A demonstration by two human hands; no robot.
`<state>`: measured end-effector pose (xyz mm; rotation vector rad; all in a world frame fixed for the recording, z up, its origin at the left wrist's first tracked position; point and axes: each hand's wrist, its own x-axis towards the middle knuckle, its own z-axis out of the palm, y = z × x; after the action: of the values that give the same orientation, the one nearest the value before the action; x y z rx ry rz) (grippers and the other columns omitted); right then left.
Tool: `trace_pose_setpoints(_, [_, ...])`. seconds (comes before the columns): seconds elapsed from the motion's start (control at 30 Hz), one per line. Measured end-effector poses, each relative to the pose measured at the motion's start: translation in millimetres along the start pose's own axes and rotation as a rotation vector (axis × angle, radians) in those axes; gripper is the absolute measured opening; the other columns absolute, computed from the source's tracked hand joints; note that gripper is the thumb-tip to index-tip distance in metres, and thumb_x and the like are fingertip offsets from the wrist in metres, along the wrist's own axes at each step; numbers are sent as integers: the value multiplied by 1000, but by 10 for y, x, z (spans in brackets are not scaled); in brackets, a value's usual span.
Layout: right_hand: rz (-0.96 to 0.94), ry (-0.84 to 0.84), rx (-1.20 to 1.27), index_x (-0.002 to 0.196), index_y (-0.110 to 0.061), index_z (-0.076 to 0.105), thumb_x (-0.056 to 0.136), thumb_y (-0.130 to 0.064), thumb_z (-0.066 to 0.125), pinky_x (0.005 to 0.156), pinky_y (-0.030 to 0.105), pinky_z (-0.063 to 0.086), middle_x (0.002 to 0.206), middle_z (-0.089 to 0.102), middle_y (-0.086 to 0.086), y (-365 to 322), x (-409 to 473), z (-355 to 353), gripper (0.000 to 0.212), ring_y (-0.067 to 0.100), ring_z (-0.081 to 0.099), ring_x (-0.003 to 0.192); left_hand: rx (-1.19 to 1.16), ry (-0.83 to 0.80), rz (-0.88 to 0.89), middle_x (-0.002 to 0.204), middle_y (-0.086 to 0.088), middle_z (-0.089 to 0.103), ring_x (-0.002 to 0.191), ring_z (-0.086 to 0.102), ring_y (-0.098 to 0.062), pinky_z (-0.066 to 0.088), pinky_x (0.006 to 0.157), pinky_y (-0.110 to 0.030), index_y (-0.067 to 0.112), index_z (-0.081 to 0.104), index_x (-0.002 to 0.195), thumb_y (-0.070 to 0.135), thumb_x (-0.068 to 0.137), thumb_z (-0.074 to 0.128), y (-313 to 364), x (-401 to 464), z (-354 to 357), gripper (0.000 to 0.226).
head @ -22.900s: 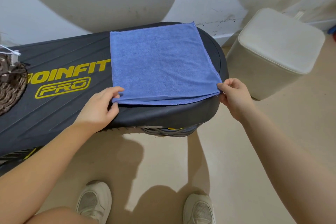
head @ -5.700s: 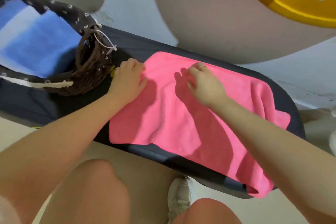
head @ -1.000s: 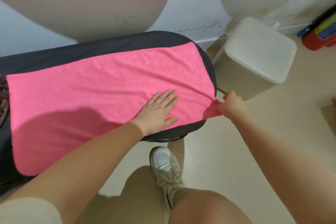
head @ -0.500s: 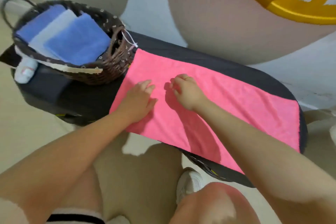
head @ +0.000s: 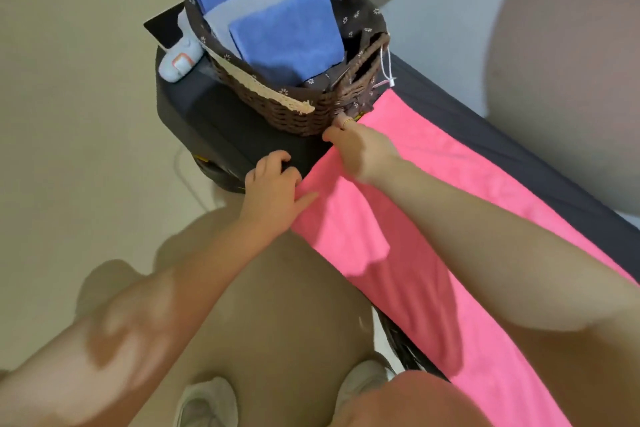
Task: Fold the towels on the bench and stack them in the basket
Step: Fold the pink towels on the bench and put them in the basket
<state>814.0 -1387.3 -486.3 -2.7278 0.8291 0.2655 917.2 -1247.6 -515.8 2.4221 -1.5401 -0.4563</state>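
Pink towel (head: 433, 253) lies spread lengthwise along the dark padded surface (head: 242, 135); its near edge hangs over the side toward the person.

Right hand (head: 360, 146): fingers curled, pinching the towel's end edge just beside the base of the wicker basket (head: 294, 111). A ring shows on one finger.

Left hand (head: 273, 191): at the towel's near corner, thumb lying on the pink cloth, fingers bent over the bare surface just beyond the towel's end. Whether it actually grips the cloth cannot be told.

Basket stands on the surface directly past the right fingers. Inside it: folded blue towels (head: 287, 35), stacked overlapping. A small pale device (head: 180, 62) sits left of the basket.
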Motion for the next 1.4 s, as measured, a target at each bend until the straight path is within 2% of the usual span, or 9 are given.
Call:
trace_pose_setpoints(0.1, [-14, -7, -106, 122, -8, 46, 89, -6, 41, 63, 38, 35, 124, 43, 14, 48, -17, -44, 33, 36, 54, 101, -74, 13, 10, 129, -7, 45, 120, 37, -26, 28, 93, -35, 4, 63, 95, 33, 84, 62, 45, -8, 20, 31])
trace_pose_setpoints(0.3, [83, 42, -371, 124, -9, 47, 95, -13, 39, 65, 36, 34, 125, 47, 16, 296, -151, -193, 30, 35, 58, 104, -397, -47, 31, 68, -3, 49, 64, 44, -18, 30, 56, -21, 3, 58, 88, 16, 85, 62, 117, 59, -181, 14])
trace_pose_setpoints(0.5, [452, 170, -317, 118, -7, 59, 92, -7, 43, 73, 36, 40, 114, 58, 18, 702, -321, -275, 30, 37, 56, 105, -440, -31, 14, 65, -3, 50, 62, 44, -17, 33, 55, -13, 7, 60, 90, 23, 87, 59, 175, 162, -344, 16])
trace_pose_setpoints(0.73, [603, 441, 298, 107, -7, 67, 85, -3, 40, 86, 34, 45, 110, 67, 19, 641, -211, -497, 35, 37, 60, 104, -507, 63, 52, 65, -6, 49, 56, 38, -10, 34, 55, -9, 6, 57, 89, 23, 88, 58, 157, 219, -665, 17])
trace_pose_setpoints(0.93, [608, 630, 887, 115, -13, 63, 85, -3, 43, 106, 31, 39, 117, 65, 7, 351, 31, -986, 37, 21, 57, 113, -666, 140, 24, 88, -8, 59, 79, 50, -15, 36, 66, -16, 15, 56, 92, 28, 90, 56, 134, 292, -1085, 13])
trace_pose_setpoints(1.03, [626, 712, 1101, 73, -26, 63, 84, -21, 50, 87, 32, 44, 78, 62, -4, 330, -33, -1180, 18, 16, 55, 85, -730, 111, 132, 80, -10, 52, 67, 42, -4, 34, 61, -11, 13, 54, 87, 25, 88, 59, 259, 277, -1230, 12])
trace_pose_setpoints(1.1, [663, 777, 1094, 58, -24, 56, 80, -30, 52, 74, 34, 44, 69, 57, 0, 371, -208, -1211, 24, 16, 52, 74, -710, 8, 242, 68, -11, 42, 58, 37, -1, 33, 57, -8, 8, 54, 84, 25, 86, 61, 414, 215, -1234, 18])
trace_pose_setpoints(1.27, [808, 859, 1230, 56, -17, 58, 83, -4, 60, 46, 19, 46, 45, 57, -5, 664, -894, -991, 30, 8, 52, 41, -706, -331, 424, 67, -30, 52, 56, 38, -9, 30, 51, -14, 6, 57, 78, 14, 84, 64, 903, -1, -948, 12])
trace_pose_setpoints(1.4, [964, 886, 1111, 66, -20, 57, 81, 5, 57, 37, 13, 40, 57, 55, -3, 921, -1541, -800, 30, -4, 45, 31, -760, -538, 553, 54, 9, 48, 56, 38, -5, 33, 54, -15, 31, 54, 68, 20, 78, 67, 1320, -230, -602, 20])
